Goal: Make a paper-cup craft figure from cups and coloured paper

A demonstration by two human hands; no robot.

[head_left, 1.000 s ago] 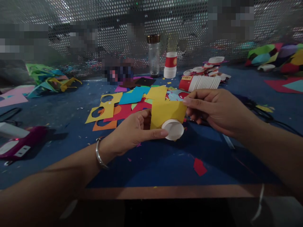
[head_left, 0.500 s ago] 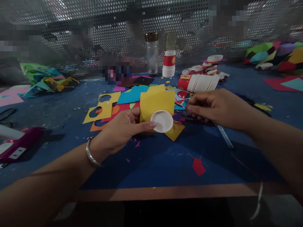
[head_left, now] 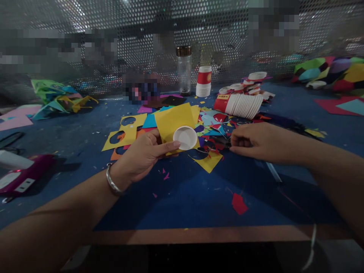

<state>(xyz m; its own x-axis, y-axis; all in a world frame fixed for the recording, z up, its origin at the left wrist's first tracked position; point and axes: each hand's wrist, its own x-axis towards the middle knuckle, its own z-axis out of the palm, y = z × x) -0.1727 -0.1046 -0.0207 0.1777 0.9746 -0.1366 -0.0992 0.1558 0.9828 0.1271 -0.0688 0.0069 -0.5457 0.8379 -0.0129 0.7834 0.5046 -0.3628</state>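
Observation:
My left hand holds a yellow paper sheet together with a small white paper cup, thumb pressed against the cup's rim. The cup's open mouth faces me. My right hand rests low on the blue table, fingers curled over a heap of coloured paper scraps; whether anything is in them I cannot make out. A yellow offcut lies on the table between both hands.
Cut coloured sheets lie behind my left hand. A lying stack of red-and-white cups, an upright cup stack and a clear bottle stand farther back. A purple tool sits at the left. Perforated metal wall behind.
My right hand let go of the yellow sheet and dropped to the scraps on the table. My left hand turned the cup and sheet and drew them left.

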